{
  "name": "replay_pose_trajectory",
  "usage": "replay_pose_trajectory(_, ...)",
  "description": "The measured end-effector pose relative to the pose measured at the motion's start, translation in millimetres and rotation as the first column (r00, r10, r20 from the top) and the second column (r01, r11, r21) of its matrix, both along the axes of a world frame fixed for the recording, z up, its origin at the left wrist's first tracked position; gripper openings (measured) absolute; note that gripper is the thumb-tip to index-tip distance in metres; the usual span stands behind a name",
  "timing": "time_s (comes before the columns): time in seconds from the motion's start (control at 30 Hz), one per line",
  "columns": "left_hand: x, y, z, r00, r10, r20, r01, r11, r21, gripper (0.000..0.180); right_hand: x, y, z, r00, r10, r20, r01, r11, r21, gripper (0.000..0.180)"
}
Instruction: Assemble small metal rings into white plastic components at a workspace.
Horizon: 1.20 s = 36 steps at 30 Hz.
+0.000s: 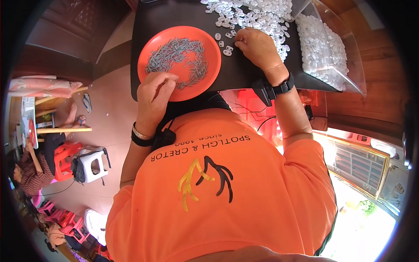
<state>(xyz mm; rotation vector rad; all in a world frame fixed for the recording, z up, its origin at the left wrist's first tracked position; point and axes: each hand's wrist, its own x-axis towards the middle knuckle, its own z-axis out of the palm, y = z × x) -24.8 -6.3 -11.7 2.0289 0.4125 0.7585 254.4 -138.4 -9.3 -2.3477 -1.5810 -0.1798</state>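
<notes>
At the near-left rim of an orange plate [214, 74], my left hand [153, 92] has its thumb and forefinger drawn together over the plate. Small grey metal screws or pins [174, 54] lie heaped in a ring on that plate. Anything in the left fingertips is too small to make out. To the right, my right hand [261, 47] is low over the dark table [235, 76], fingers curled in a pinch beside small white two-holed plastic pieces [227, 52]. What the right fingertips hold, if anything, is hidden.
More white pieces [262, 19] are spread beyond my right hand. A clear plastic bin [345, 78] full of them stands on the right. Away to the left are a white stool [94, 166], red stools [65, 159] and a seated person [37, 174].
</notes>
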Motion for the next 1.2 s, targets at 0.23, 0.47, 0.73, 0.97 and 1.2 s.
replay_pose_trajectory(0.23,6,4,1,0.999,-0.001,0.049,0.009,0.987,-0.159,0.016,-28,3,28,0.818,0.091,-0.567,-0.024,0.992,0.124,0.017)
replay_pose_trajectory(0.47,25,-8,21,0.983,-0.163,0.088,0.185,0.881,-0.435,0.031,-92,15,44,0.333,0.472,-0.816,-0.12,0.88,0.46,0.01)
replay_pose_trajectory(0.73,19,-4,11,0.934,-0.248,0.258,0.355,0.542,-0.762,0.028,-120,20,26,0.848,0.523,0.084,-0.472,0.674,0.568,0.02)
replay_pose_trajectory(0.97,9,5,11,0.894,-0.282,0.349,0.441,0.408,-0.799,0.017,-125,19,24,0.815,0.547,0.19,-0.55,0.629,0.549,0.023)
replay_pose_trajectory(1.2,7,5,18,0.941,-0.257,0.218,0.333,0.613,-0.716,0.015,-130,26,32,0.834,0.549,-0.053,-0.417,0.69,0.592,0.023)
